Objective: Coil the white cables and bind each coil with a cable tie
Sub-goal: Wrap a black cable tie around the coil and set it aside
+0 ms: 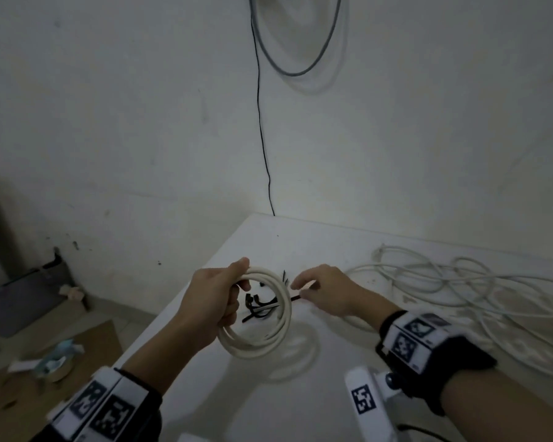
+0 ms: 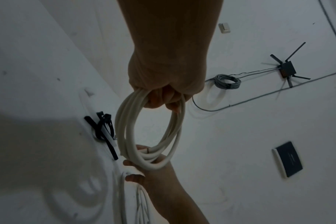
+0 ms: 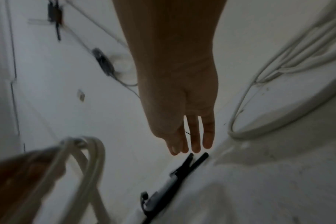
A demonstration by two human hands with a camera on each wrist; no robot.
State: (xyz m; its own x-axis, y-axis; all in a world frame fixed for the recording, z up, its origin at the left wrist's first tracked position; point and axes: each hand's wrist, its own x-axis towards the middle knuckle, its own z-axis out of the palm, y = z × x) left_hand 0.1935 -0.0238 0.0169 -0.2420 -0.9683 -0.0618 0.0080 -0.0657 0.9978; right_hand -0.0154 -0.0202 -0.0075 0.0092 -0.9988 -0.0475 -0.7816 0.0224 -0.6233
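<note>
Above the near-left part of the white bench (image 1: 300,393), the left hand (image 1: 211,304) holds a coil of white cable (image 1: 262,317) clear of the surface, its fingers (image 2: 163,98) curled tight round the bundled turns at about nine o'clock on the loop. The coil hangs as a roughly round ring of several turns, and in the left wrist view one cut end of the cable shows inside the ring. On the bench behind the ring lies a small heap of black cable ties (image 1: 259,306), seen partly through the loop. At three o'clock from the coil, the right hand (image 1: 326,291) hovers low over the bench with its fingers (image 3: 207,136) straight and slightly apart, tips just beside the ends of two black ties; whether they touch a tie I cannot tell. Further out at three o'clock, a loose tangle of white cable (image 1: 460,282) sprawls across the bench, well apart from the coil. At twelve o'clock a thin black wire (image 1: 262,122) runs down the wall (image 1: 125,106) to the bench's far edge.
</note>
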